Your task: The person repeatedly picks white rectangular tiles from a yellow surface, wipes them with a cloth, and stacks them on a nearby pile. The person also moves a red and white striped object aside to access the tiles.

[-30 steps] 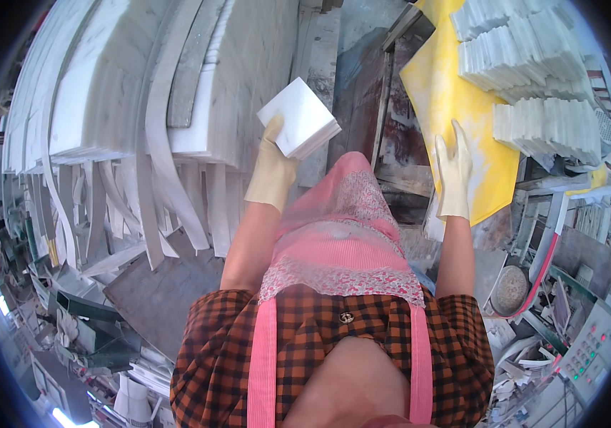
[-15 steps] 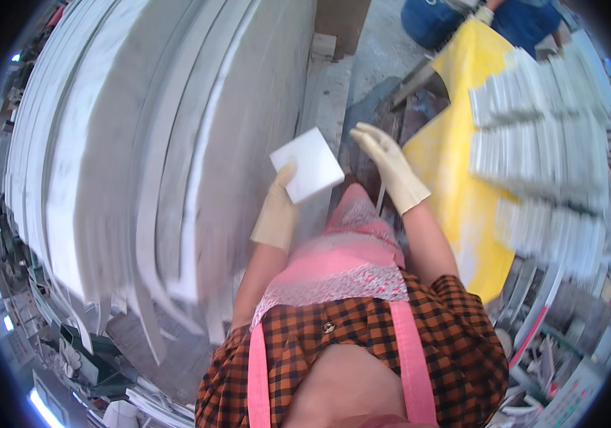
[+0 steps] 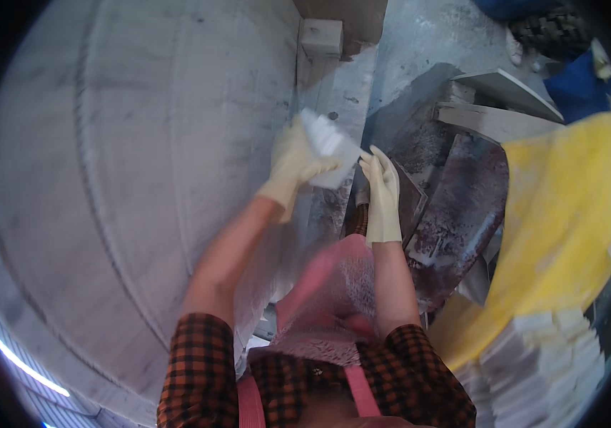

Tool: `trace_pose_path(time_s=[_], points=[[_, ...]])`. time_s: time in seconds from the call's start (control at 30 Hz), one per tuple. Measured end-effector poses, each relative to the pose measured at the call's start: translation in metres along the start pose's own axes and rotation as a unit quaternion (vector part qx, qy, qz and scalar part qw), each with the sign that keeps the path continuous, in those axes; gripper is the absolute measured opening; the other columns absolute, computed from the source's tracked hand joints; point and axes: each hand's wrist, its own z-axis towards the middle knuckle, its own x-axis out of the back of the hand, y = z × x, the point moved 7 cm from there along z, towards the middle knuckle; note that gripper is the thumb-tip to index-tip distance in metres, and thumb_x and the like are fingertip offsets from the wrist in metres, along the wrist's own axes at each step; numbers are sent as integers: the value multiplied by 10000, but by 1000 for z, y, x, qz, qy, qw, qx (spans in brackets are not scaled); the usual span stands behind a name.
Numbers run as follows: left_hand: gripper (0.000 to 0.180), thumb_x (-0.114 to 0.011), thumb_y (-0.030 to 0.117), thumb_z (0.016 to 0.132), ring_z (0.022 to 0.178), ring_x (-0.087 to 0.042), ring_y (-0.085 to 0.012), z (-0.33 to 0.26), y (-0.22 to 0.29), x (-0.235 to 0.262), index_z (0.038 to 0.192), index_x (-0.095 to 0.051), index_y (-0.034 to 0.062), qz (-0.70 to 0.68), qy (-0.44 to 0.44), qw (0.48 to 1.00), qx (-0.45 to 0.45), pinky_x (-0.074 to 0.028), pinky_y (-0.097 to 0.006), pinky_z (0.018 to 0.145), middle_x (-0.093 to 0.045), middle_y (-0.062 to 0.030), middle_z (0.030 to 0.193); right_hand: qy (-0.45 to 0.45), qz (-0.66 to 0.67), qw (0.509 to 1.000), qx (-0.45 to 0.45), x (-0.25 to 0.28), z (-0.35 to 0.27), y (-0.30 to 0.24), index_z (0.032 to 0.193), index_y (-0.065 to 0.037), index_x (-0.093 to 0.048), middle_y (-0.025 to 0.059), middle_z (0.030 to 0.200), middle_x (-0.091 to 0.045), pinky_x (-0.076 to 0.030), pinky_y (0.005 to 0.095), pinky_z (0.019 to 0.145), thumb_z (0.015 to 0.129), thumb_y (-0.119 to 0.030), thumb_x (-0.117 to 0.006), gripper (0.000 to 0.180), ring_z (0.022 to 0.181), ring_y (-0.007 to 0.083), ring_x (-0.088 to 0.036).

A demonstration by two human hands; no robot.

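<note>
A square white tile (image 3: 334, 146), blurred by motion, is held tilted in front of me. My left hand (image 3: 293, 162), in a cream rubber glove, is closed around its left side, with the thumb across the lower part. At the tile's right corner is my right hand (image 3: 382, 189), gloved alike, its fingertips bent together at the edge. The fingers' undersides are hidden there. Below both hands hangs my pink apron (image 3: 327, 278).
Large pale slabs (image 3: 141, 143) stand upright close on my left. To the right, a yellow sheet (image 3: 562, 214) drapes down, with stacked white tiles (image 3: 541, 364) at its near end. Beyond my right hand lie a stained dark board (image 3: 462, 207) and a leaning panel (image 3: 512, 93).
My view has swung round, so the slabs fill the left and the tile stacks sit lower right. The tile has tilted, and my right hand, formerly apart from it, now meets its corner.
</note>
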Motion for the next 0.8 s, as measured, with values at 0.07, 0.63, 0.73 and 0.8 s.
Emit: trace_pose_path(time_s=[0.07, 0.63, 0.73, 0.8], points=[[1070, -923, 318, 602, 1270, -574, -394, 48, 26, -5, 1455, -403, -63, 96, 13, 993, -68, -468, -432, 1079, -571, -258, 1337, -26, 15, 999, -33, -16, 30, 9, 1528, 21, -409, 208, 1501, -501, -382, 404, 1182, 1099, -391, -499, 602, 1412, 300, -474], [781, -717, 178, 797, 1198, -591, -301, 217, 42, -49, 1479, -410, -48, 380, 105, 811, -433, -390, -446, 1153, -582, -167, 1279, -132, 233, 961, 66, -92, 205, 56, 1451, 58, -363, 204, 1468, -506, -350, 318, 1189, 1063, -53, -471, 417, 1382, 249, -475], [753, -691, 170, 822, 1239, -571, -308, 222, 41, -44, 1484, -401, -40, 343, 111, 824, -436, -374, -457, 1182, -575, -164, 1291, -98, 134, 972, 166, -93, 208, 47, 1427, 51, -393, 194, 1390, -571, -411, 332, 1134, 1020, -22, -565, 448, 1304, 268, -546], [748, -686, 172, 828, 1277, -550, -321, 226, 38, -44, 1486, -398, -37, 317, 118, 839, -425, -364, -466, 1199, -561, -170, 1324, -62, 36, 970, 231, -91, 208, 42, 1404, 47, -424, 188, 1336, -608, -456, 347, 1085, 991, -19, -623, 463, 1245, 288, -592]])
